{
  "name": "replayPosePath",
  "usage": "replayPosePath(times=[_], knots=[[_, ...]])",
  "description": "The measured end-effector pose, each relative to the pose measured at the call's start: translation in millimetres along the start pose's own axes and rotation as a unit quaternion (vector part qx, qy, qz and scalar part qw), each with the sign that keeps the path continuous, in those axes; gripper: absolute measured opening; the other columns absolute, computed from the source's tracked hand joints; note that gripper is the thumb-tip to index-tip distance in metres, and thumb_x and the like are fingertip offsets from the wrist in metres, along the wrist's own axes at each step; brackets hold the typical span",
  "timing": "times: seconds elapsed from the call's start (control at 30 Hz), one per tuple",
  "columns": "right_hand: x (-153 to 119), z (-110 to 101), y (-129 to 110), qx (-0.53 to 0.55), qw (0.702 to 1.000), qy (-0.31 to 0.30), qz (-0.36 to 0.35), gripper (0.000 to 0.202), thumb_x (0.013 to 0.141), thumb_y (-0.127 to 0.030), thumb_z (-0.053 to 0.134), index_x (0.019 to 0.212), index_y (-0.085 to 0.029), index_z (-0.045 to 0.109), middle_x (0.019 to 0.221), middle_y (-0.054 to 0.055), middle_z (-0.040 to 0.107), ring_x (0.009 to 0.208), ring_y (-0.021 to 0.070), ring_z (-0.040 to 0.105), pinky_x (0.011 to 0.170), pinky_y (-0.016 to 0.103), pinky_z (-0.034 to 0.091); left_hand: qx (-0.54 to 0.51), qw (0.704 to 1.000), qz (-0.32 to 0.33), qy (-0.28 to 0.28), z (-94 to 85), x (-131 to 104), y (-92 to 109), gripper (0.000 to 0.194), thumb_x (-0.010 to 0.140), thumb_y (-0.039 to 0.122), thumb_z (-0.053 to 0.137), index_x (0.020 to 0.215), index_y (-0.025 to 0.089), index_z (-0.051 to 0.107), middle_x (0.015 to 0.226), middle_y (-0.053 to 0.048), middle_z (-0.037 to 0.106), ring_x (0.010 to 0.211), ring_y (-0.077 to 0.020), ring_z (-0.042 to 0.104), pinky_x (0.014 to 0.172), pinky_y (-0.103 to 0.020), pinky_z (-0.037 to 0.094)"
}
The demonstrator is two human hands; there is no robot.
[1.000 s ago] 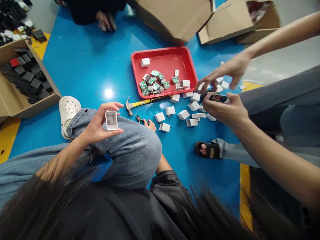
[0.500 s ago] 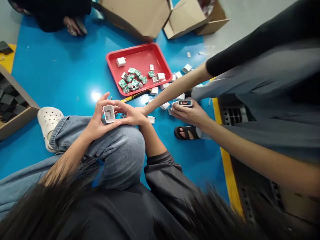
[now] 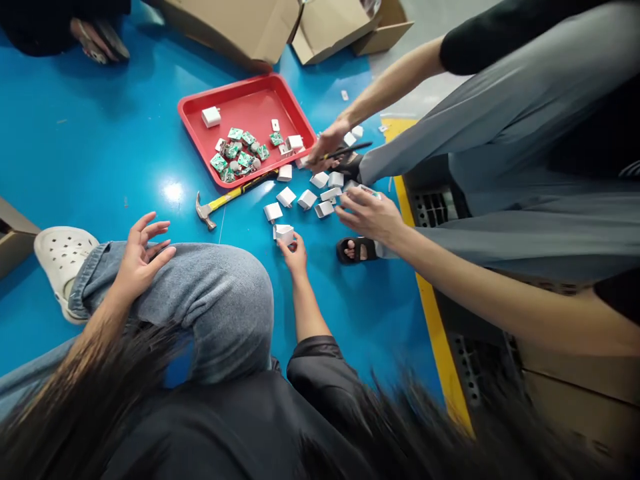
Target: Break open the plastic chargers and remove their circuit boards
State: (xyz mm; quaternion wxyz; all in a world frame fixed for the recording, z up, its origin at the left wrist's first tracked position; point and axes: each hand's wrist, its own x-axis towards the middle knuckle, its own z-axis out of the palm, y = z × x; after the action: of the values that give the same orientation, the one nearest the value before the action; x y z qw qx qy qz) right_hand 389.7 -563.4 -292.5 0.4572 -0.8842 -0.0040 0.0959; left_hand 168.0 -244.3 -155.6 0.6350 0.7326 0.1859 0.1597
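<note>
Above my raised knee, my left hand [image 3: 145, 257] holds nothing, its fingers apart and slightly curled. Down by the floor, the fingers of my right hand [image 3: 296, 257] are closed on a white charger casing [image 3: 285, 233], beside another white piece partly hidden behind it. Several loose white casings [image 3: 307, 199] lie on the blue floor beyond it. A claw hammer [image 3: 225, 199] with a yellow and black handle rests along the near edge of the red tray [image 3: 250, 100].
Green circuit boards [image 3: 245, 159] and a few white casings are in the tray. At right, a co-worker's one hand [image 3: 330, 143] grips a dark slender tool and the other [image 3: 373, 213] holds a casing. Cardboard boxes [image 3: 240, 30] stand behind.
My hands have parted: my left hand let go of the casing, and my right moved right and down to the floor. The co-worker's far hand drew back toward the tray's corner with a tool.
</note>
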Motion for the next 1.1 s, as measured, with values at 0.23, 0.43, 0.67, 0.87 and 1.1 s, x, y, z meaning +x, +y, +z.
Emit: replayPosePath(times=[0.23,0.43,0.67,0.87,1.1], knots=[[66,-4,-24,-0.153,0.983,0.099,0.008,0.069,0.082,-0.029,0.067,0.142,0.0,0.048,0.125,0.029,0.049,0.112,0.0279,0.044,0.099,0.045,0.035,0.014,1.0,-0.013,0.007,3.5,-3,3,0.069,0.083,0.041,0.072,0.143,0.037,0.037,0.13,-0.005,0.056,0.128,-0.0223,0.053,0.105,-0.05,0.051],[60,38,-58,-0.204,0.967,0.047,-0.148,0.054,0.087,-0.026,0.06,0.141,-0.018,0.053,0.145,0.015,0.043,0.135,0.0258,0.031,0.115,0.043,0.022,0.006,0.999,-0.038,0.021,5.0,-2,3,0.067,0.081,0.045,0.072,0.14,0.036,0.041,0.129,-0.006,0.057,0.123,-0.0226,0.056,0.104,-0.052,0.05],[41,117,-104,-0.283,0.895,-0.17,-0.299,0.053,0.095,-0.023,0.046,0.147,-0.021,0.047,0.157,0.01,0.032,0.145,0.0261,0.023,0.12,0.045,0.017,0.012,0.997,-0.069,0.022,4.8,-1,4,0.072,0.08,0.047,0.073,0.142,0.032,0.04,0.129,-0.009,0.058,0.124,-0.0247,0.055,0.106,-0.05,0.049],[22,150,-110,-0.273,0.897,-0.217,-0.271,0.057,0.099,-0.032,0.043,0.155,-0.026,0.034,0.165,0.006,0.014,0.15,0.0257,0.011,0.121,0.051,0.012,0.005,0.997,-0.077,0.028,2.3,1,-1,0.072,0.079,0.048,0.073,0.141,0.034,0.04,0.126,-0.01,0.06,0.125,-0.0296,0.055,0.109,-0.06,0.042],[10,162,-109,-0.272,0.914,-0.188,-0.237,0.055,0.1,-0.041,0.039,0.153,-0.027,0.036,0.165,0.004,0.019,0.149,0.0269,0.016,0.12,0.052,0.019,0.005,0.994,-0.104,0.024,2.3,0,2,0.076,0.077,0.053,0.073,0.141,0.03,0.04,0.124,-0.011,0.062,0.124,-0.0309,0.056,0.11,-0.059,0.042]])
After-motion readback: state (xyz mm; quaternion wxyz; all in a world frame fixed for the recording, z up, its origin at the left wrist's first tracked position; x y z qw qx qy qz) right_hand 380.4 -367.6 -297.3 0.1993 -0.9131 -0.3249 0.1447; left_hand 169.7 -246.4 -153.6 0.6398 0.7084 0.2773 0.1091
